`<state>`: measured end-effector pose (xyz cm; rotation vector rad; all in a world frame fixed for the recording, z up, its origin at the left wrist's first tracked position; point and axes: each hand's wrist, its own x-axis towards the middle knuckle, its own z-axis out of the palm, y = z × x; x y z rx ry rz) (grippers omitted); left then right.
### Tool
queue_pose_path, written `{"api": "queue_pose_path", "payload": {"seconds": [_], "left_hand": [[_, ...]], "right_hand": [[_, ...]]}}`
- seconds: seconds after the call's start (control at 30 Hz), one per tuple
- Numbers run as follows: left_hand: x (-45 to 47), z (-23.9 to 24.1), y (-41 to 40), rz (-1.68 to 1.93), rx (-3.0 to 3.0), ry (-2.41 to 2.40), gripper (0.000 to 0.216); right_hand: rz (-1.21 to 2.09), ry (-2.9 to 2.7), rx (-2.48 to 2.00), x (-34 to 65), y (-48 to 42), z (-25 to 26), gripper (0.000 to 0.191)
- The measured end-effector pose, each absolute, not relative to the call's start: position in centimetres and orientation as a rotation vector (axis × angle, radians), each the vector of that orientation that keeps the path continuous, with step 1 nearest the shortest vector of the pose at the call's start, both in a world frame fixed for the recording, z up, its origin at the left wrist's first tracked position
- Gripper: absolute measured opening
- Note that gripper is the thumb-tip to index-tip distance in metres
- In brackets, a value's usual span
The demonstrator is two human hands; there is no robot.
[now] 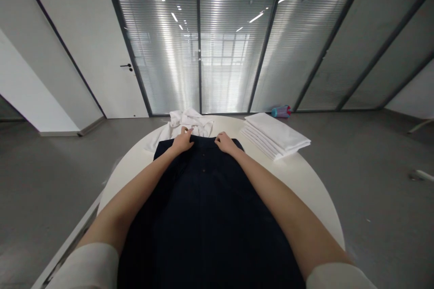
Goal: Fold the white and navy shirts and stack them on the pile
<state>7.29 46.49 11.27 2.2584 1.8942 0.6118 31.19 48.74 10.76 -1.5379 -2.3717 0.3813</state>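
A dark navy garment (206, 207) lies spread over the round white table, its wide end toward me. Two small buttons show on its middle line near the far edge; I cannot tell whether it is a shirt or a skirt. My left hand (183, 141) pinches that far edge left of the middle, fingers closed. On the other side of the middle, my right hand (225, 142) is closed on the same edge. A crumpled white cloth (191, 119) lies just beyond my left hand.
A stack of folded white cloth (276, 133) sits at the right rear of the table (318, 194). Behind, a blue and red cylindrical object (281, 111) is by the glass partition (224, 54). A door (115, 81) stands at the left.
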Motion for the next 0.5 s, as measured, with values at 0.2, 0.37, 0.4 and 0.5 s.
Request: {"api": "queue_pose_path", "payload": {"seconds": [0.2, 0.37, 0.4, 0.5], "left_hand": [[7.0, 11.4, 47.3, 0.543, 2.277, 1.913, 0.032], [8.1, 11.4, 45.8, 0.728, 2.317, 1.978, 0.034], [8.4, 11.8, 46.1, 0.782, 2.332, 1.985, 0.033], [9.0, 13.3, 48.2, 0.968, 2.385, 2.009, 0.03]], "right_hand": [[0.386, -2.362, -1.61, 31.4, 50.2, 10.7, 0.045], [0.303, -2.217, -1.648, 31.0, 50.1, 11.5, 0.029], [0.271, -2.172, -1.652, 30.8, 50.4, 12.0, 0.03], [0.194, -2.051, -1.669, 30.2, 52.2, 13.8, 0.033]]}}
